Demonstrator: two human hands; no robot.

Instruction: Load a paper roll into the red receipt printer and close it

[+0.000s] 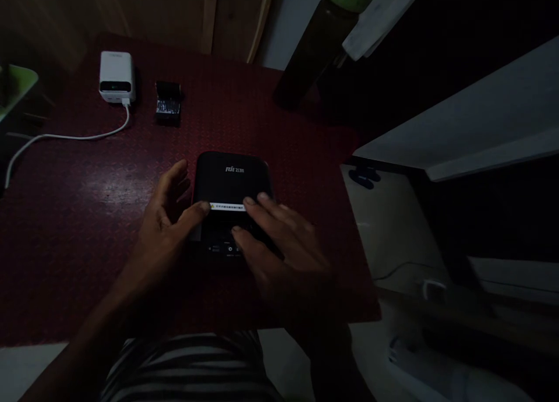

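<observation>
A black box-shaped device [230, 177] with a white logo and a yellow-and-white label strip sits on the dark red table [87, 215]. My left hand [168, 230] rests against its left side, thumb on the label strip, fingers spread along the edge. My right hand [279, 244] lies over the device's near right part, fingertips on its top and front panel. Both hands touch the device without lifting it. The scene is dim.
A white power bank [116, 76] with a white cable [65, 137] lies at the far left. A small black object [168, 103] sits beside it. A dark bottle with a green cap [318, 41] stands at the back. White furniture [458, 128] is at the right.
</observation>
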